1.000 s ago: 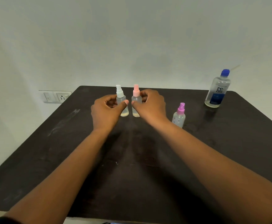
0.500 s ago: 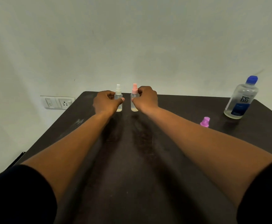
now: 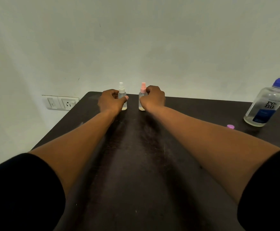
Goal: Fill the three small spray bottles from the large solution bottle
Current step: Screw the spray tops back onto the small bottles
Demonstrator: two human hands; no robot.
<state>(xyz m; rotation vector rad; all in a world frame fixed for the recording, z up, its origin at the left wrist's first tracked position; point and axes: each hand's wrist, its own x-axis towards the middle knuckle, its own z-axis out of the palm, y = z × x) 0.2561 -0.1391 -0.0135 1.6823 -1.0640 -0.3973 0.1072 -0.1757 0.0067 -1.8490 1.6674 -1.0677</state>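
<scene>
Dark tabletop [image 3: 136, 164] met a pale wall; at its far edge two spray bottles stood upright, nozzles up — left hand [image 3: 110, 101] curled around the white-capped one [image 3: 122, 99], right hand [image 3: 153, 98] around the pink-capped one [image 3: 142, 99]. Well to the right the large solution bottle [image 3: 266, 104] stood, cap up — a purple cap [image 3: 230, 126] showed just beside it.

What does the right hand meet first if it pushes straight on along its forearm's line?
The pink-capped spray bottle the right hand already grips; beyond it, probably the table's far edge and the wall, though depth is unclear.

Two spray bottles [image 3: 122, 97] stand side by side at the table's [image 3: 136, 164] far edge; the large bottle [image 3: 266, 105] stands far right.
</scene>
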